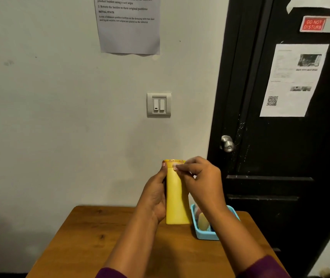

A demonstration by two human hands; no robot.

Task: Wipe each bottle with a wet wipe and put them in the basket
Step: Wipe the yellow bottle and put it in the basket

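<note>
A tall yellow bottle (pixel 176 197) is held upright in the air above the wooden table (pixel 92 237). My left hand (pixel 156 193) grips its left side, thumb near the top. My right hand (pixel 202 177) pinches a small white wet wipe (pixel 177 166) against the bottle's top right edge. Behind my right wrist, the light blue basket (pixel 206 235) stands on the table with pale bottles (pixel 203 222) inside, partly hidden by my arm.
A white wall with a light switch (pixel 158 105) and a taped paper sheet (pixel 128 25) rises behind the table. At the right stands a black door (pixel 280 137) with a metal knob (pixel 227 144), close to the table's right edge.
</note>
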